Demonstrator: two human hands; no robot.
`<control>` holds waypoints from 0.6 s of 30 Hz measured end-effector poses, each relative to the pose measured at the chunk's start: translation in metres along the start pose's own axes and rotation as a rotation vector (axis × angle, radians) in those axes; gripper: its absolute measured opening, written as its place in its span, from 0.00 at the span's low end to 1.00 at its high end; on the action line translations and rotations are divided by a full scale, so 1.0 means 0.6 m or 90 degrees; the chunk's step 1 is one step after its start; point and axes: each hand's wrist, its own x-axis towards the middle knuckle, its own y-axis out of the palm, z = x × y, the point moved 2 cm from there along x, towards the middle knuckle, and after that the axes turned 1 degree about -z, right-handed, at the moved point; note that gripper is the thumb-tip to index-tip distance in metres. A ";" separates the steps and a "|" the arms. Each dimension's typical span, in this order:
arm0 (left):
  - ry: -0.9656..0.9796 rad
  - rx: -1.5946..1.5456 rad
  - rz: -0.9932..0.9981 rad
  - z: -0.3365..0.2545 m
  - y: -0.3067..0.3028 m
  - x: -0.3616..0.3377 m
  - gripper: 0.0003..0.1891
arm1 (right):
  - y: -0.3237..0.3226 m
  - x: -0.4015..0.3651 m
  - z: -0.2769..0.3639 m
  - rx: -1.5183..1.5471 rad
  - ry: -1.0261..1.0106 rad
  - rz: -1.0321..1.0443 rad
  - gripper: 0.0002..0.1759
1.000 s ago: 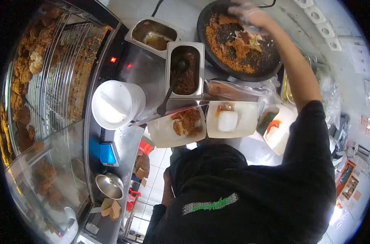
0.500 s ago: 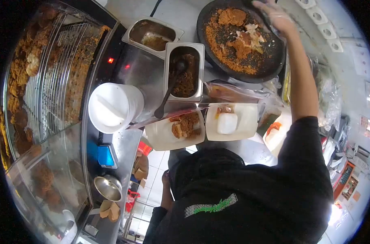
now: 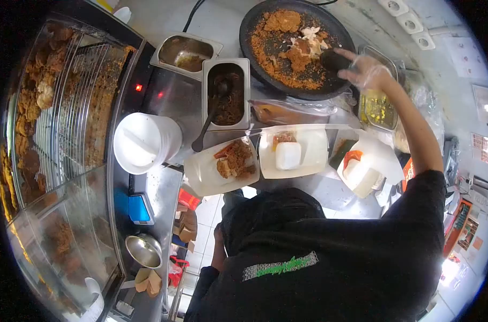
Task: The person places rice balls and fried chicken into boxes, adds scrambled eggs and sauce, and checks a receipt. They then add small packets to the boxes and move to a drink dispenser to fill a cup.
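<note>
My right hand (image 3: 368,71), in a clear plastic glove, is at the right side of a wide black stone mortar (image 3: 257,80). Its fingers are around the black pestle (image 3: 334,60), whose head rests in the mortar beside shredded pale meat (image 3: 310,38). Orange-brown crumbs (image 3: 271,64) and a browned piece of fried food (image 3: 282,20) lie in the same bowl. Down by my side, my left hand (image 3: 219,234) is partly hidden by my dark clothing, its fingers not discernible.
Three paper-lined food boxes stand before me: one with fried food (image 3: 234,163), one with a white rice block (image 3: 288,156), one with rice (image 3: 359,170). Steel pans (image 3: 245,121), a white bucket (image 3: 174,134), a tray of yellow pieces (image 3: 381,110) and a glass display case (image 3: 67,214) surround them.
My right hand has moved from the mortar's far upper edge down to its right side, with the pestle. The view has shifted slightly, showing more of the right-hand box and the yellow tray.
</note>
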 end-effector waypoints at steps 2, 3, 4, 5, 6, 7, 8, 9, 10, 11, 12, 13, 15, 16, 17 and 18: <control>-0.085 -0.108 -0.012 0.008 0.000 0.007 0.35 | 0.014 -0.007 -0.001 -0.067 0.060 0.035 0.34; -0.072 -0.118 -0.004 0.010 -0.004 0.007 0.37 | 0.040 0.000 -0.023 -0.077 0.040 0.022 0.33; -0.061 -0.127 0.003 -0.017 -0.015 -0.003 0.39 | 0.060 0.008 -0.042 -0.088 0.018 0.011 0.33; -0.050 -0.137 0.008 -0.048 -0.021 -0.012 0.41 | 0.062 0.026 -0.060 -0.124 -0.061 -0.095 0.31; -0.065 -0.162 0.004 -0.069 -0.025 -0.023 0.41 | 0.063 0.048 -0.080 -0.157 -0.137 -0.199 0.29; -0.079 -0.185 0.000 -0.085 -0.027 -0.034 0.41 | 0.061 0.064 -0.093 -0.188 -0.211 -0.305 0.28; -0.089 -0.209 -0.004 -0.104 -0.029 -0.037 0.41 | 0.044 0.074 -0.087 -0.142 -0.267 -0.391 0.23; -0.087 -0.174 -0.009 -0.131 -0.036 -0.042 0.40 | 0.035 0.110 -0.076 -0.097 -0.190 -0.368 0.24; -0.085 -0.141 -0.014 -0.153 -0.041 -0.047 0.39 | 0.024 0.151 -0.065 -0.053 -0.114 -0.343 0.25; -0.085 -0.109 -0.020 -0.176 -0.041 -0.052 0.38 | 0.022 0.186 -0.060 -0.072 -0.136 -0.321 0.29; -0.139 -0.171 -0.017 -0.175 -0.036 -0.056 0.36 | 0.031 0.216 -0.054 -0.090 -0.159 -0.297 0.32; -0.140 -0.176 -0.014 -0.174 -0.034 -0.063 0.35 | 0.055 0.239 -0.048 -0.125 -0.147 -0.271 0.36; -0.136 -0.189 -0.007 -0.169 -0.027 -0.059 0.33 | 0.085 0.259 -0.025 -0.135 -0.119 -0.235 0.46; -0.138 -0.097 -0.021 -0.126 -0.021 -0.049 0.33 | 0.088 0.256 -0.008 -0.108 -0.102 -0.223 0.51; -0.098 -0.041 -0.030 -0.105 -0.018 -0.047 0.33 | 0.091 0.253 0.009 -0.082 -0.084 -0.212 0.56; -0.054 0.013 -0.037 -0.085 -0.014 -0.045 0.33 | 0.102 0.255 0.017 -0.070 -0.076 -0.197 0.58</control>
